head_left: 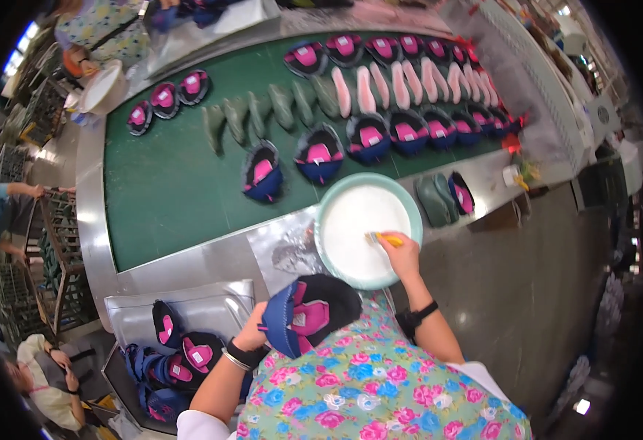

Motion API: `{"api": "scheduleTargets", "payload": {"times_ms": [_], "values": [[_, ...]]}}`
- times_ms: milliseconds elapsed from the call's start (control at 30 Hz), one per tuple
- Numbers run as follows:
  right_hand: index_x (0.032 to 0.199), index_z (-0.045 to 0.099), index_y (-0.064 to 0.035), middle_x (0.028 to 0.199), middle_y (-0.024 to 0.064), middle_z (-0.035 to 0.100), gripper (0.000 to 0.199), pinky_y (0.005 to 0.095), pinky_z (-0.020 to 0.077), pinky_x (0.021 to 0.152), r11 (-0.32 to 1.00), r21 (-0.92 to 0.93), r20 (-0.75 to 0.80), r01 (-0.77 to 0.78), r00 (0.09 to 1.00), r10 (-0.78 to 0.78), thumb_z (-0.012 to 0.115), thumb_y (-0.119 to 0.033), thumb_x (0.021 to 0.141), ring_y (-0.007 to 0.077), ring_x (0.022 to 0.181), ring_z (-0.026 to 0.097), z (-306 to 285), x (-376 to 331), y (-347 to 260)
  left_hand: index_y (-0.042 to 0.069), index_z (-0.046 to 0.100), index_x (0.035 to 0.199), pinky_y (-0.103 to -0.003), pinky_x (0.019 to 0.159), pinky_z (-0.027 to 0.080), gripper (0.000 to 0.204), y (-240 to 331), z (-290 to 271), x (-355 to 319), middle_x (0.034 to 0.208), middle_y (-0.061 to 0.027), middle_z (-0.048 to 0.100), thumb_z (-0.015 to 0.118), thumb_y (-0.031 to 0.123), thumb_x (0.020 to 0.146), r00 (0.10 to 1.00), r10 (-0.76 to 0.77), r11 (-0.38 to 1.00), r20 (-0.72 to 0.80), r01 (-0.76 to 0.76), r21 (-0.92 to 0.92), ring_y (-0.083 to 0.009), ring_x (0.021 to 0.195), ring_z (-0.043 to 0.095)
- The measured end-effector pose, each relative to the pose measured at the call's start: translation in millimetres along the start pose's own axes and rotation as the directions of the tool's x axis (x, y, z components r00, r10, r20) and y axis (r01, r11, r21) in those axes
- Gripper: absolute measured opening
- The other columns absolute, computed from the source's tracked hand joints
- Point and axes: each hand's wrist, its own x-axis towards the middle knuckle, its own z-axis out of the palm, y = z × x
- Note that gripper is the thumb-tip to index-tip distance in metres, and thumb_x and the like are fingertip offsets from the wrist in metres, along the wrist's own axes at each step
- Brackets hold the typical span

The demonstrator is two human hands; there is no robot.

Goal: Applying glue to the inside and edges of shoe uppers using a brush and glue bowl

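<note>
The right hand (pixel 402 253), just right of the frame's centre, was closed around a yellow-handled brush (pixel 384 238), whose bristles dipped into the white glue near the right side of a round pale-green basin (pixel 327 199). The left hand (pixel 252 336), lower and left of centre, gripped a blue shoe upper (pixel 310 312) with pink lining and a black heel, held above the floral apron (pixel 380 396) with its opening turned up toward the camera.

The basin stood on the steel edge of the desk (pixel 189 268), beside a crumpled sheet of foil (pixel 292 253). Beyond it, in the upper half of the frame, a green conveyor belt (pixel 167 191) carried rows of similar uppers, dark green insoles (pixel 281 106) and pink insoles (pixel 409 82). More uppers lay in a metal tray (pixel 189 312) at lower left.

To do this dip well, I judged it best to load only the bristle tips, wipe the excess on the basin's rim, and keep the upper held steady and close, so that no glue could drip onto the apron or the lining.
</note>
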Motion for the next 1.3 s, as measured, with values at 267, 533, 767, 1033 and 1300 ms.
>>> {"api": "scheduleTargets", "payload": {"times_ms": [267,533,767,1033,1300], "values": [[0.089,0.07,-0.0007,0.086,0.0162,0.069,0.018,0.0331,0.0524,0.07,0.998,0.066,0.009,0.003,1.0,-0.004,0.073,-0.013,0.076,0.0288,0.077,0.067,-1.7,-1.5,30.1,0.001,0.039,0.136,-0.032,0.091,0.049,0.061,-8.7,5.3,-8.1,0.123,-0.0079,0.055,0.068,0.006,0.083,0.996,-0.09,0.995,0.002,0.09,0.041,-0.0164,0.104,0.058],[0.089,0.07,-0.0009,0.085,0.0164,0.07,0.018,0.0334,0.0531,0.071,0.997,0.068,0.038,0.02,0.999,-0.023,0.074,-0.013,0.076,0.0241,0.077,0.069,7.8,-4.0,52.1,0.003,0.055,0.112,-0.027,0.077,0.052,0.026,0.1,43.5,-6.3,0.098,-0.0023,0.063,0.062,0.007,0.088,0.952,-0.18,0.957,-0.248,0.111,-0.269,-0.0118,0.087,0.061],[0.084,0.07,-0.001,0.083,0.0161,0.068,0.017,0.0361,0.0519,0.071,0.999,0.039,0.015,0.002,1.0,-0.003,0.075,-0.013,0.074,0.0312,0.076,0.066,10.0,-5.5,59.8,0.003,0.055,0.114,-0.028,0.079,0.052,0.026,-14.1,52.6,17.5,0.101,-0.0029,0.063,0.06,0.007,0.089,0.931,-0.023,0.915,-0.365,-0.127,-0.383,-0.012,0.089,0.061],[0.084,0.07,-0.0006,0.082,0.0176,0.068,0.017,0.0361,0.052,0.069,0.994,0.082,0.011,0.07,0.997,-0.071,0.075,-0.012,0.073,0.032,0.075,0.066,10.5,-12.2,52.8,0.003,0.054,0.117,-0.028,0.08,0.052,0.027,-12.5,38.7,31.0,0.104,-0.0036,0.063,0.057,0.006,0.09,0.888,0.127,0.854,-0.442,-0.324,-0.406,-0.0123,0.091,0.061],[0.086,0.07,0.0002,0.081,0.0173,0.069,0.017,0.0319,0.0522,0.068,0.996,0.042,0.012,0.078,0.997,-0.079,0.075,-0.01,0.073,0.027,0.074,0.068,8.6,-22.2,43.6,0.003,0.051,0.124,-0.031,0.086,0.052,0.032,-21.6,27.1,33.2,0.112,-0.0057,0.06,0.053,0.005,0.092,0.871,0.12,0.86,-0.476,-0.331,-0.389,-0.015,0.098,0.061]]}}
